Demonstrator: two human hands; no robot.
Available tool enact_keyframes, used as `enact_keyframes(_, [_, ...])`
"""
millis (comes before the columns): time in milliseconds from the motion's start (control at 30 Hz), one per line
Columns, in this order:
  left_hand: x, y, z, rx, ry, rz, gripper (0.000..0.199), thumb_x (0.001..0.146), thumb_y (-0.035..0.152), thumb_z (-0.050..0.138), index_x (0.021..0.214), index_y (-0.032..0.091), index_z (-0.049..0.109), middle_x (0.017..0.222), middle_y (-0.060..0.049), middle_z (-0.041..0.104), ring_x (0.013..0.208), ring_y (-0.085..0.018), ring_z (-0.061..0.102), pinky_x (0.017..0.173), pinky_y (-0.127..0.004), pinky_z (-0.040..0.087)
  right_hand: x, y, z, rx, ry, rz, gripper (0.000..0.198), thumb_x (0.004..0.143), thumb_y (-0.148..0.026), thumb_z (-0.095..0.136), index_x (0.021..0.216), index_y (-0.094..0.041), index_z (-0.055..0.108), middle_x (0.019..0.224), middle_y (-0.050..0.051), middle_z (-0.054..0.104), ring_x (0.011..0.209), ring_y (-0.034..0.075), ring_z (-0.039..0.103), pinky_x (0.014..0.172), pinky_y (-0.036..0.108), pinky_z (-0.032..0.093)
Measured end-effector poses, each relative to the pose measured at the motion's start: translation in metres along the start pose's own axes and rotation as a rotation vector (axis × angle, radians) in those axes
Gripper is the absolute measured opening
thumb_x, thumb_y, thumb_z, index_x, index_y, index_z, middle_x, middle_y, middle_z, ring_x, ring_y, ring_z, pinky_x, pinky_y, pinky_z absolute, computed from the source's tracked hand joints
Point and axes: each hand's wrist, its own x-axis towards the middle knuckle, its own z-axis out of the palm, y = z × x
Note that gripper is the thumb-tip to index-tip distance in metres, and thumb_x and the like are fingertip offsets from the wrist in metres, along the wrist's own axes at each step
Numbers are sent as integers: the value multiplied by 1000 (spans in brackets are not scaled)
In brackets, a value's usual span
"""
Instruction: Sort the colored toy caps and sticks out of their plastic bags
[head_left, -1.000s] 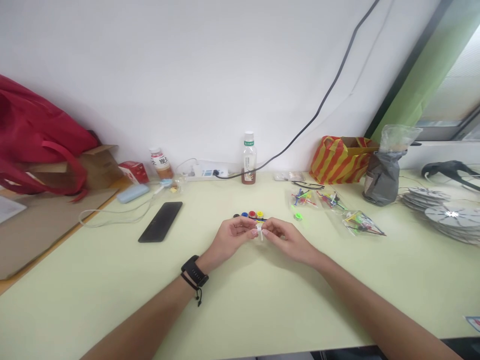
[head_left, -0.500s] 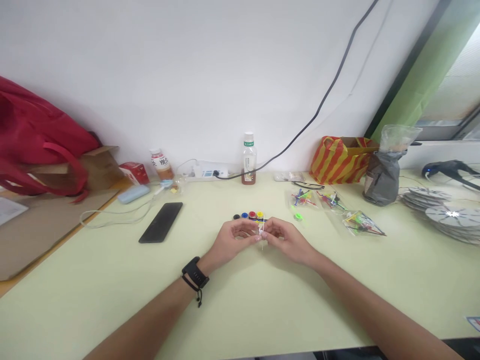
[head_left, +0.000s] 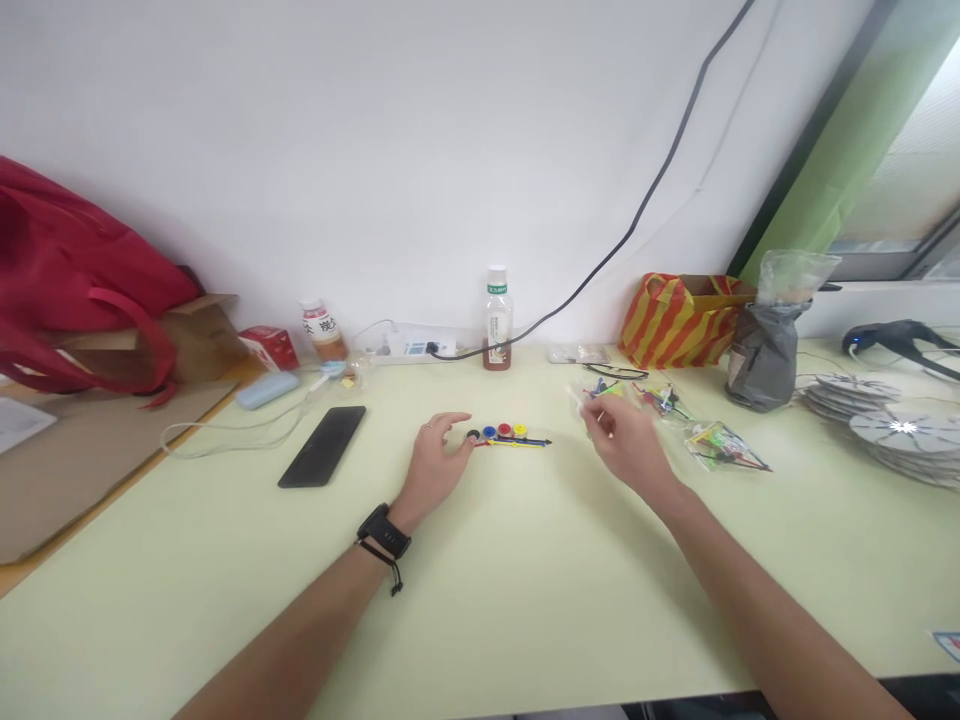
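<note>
My left hand (head_left: 435, 465) rests over the table with thumb and index finger apart, its fingertips right beside a small black disc (head_left: 473, 435). In a row to the right of that lie a blue disc (head_left: 489, 432), a red disc (head_left: 505, 430) and a yellow disc (head_left: 520, 430). Just in front of them are thin sticks, a dark blue stick (head_left: 536, 441) among them. Farther right, my right hand (head_left: 626, 440) pinches a small white plastic piece (head_left: 576, 396), blurred, close to the bagged colourful parts (head_left: 604, 388).
More clear bags of parts (head_left: 724, 447) lie on the right, near stacked grey discs (head_left: 900, 435). A black phone (head_left: 322, 446) sits at left. Along the wall stand a drink bottle (head_left: 497, 320), a power strip (head_left: 420, 343) and a striped bag (head_left: 667, 320).
My hands have parted: the right went right and away with the white piece, the left moved slightly left and opened. The row of discs and sticks is uncovered; the green disc is now hidden.
</note>
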Motion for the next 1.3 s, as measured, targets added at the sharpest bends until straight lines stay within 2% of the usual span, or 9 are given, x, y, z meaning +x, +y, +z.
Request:
enact_keyframes(100, [0,-10,4,70,-28,14,30,87,24,68,117,24,70,123,-6,70,112,-28,63,96,-43,50,-5,5,5,-141,-348,71,20,88,-16,55,68,-20,54,70,4,63,63,16,55,58,27,35])
enact_keyframes(167, [-1,-13,6,101,-45,46,28,87,21,67,114,23,71,121,-6,72,112,-28,63,101,-45,47,-7,6,7,-177,-431,120,20,87,-15,55,68,-19,53,73,4,64,65,16,56,58,26,33])
enact_keyframes(533, [-3,-12,4,155,-64,85,28,87,17,66,114,24,69,116,-4,73,109,-27,64,100,-43,48,0,24,14,-255,-320,163,15,90,-16,52,76,-19,56,86,6,66,79,17,59,65,26,35])
enact_keyframes(700, [-3,-13,3,181,-81,87,34,85,17,69,119,22,66,110,-5,73,101,-27,64,94,-43,49,1,29,13,-346,-212,199,6,90,-22,59,93,-20,63,95,7,68,83,20,61,65,28,35])
enact_keyframes(833, [-2,-12,2,178,-92,104,33,86,20,67,119,21,67,108,-6,72,100,-27,64,96,-43,48,-1,17,13,-327,-156,73,15,92,-25,59,105,-21,64,99,6,68,86,21,62,68,30,39])
enact_keyframes(933, [-2,-10,2,177,-109,111,25,90,23,64,114,23,71,109,-6,71,100,-27,63,96,-45,47,-8,1,18,-131,-250,-71,17,95,-26,56,109,-22,65,97,6,65,86,21,63,76,32,45])
enact_keyframes(1067, [-2,-10,3,161,-96,119,18,91,25,64,107,23,71,107,-7,72,99,-27,63,94,-45,48,-19,-15,29,0,-380,-206,26,95,-23,56,119,-25,65,111,8,62,99,23,62,87,35,48])
enact_keyframes(1200, [-1,-12,3,92,-55,66,17,89,25,66,106,22,68,108,-6,72,100,-26,64,91,-42,51,-22,-15,37,-83,-344,-221,34,97,-19,49,129,-24,61,117,11,60,105,25,60,91,38,48])
enact_keyframes(1300, [0,-7,2,49,-1,-1,17,89,28,66,105,23,67,109,-5,72,100,-25,65,89,-41,51,-19,-8,38,-167,-316,-188,29,100,-20,45,121,-22,64,113,11,61,103,26,59,89,38,47])
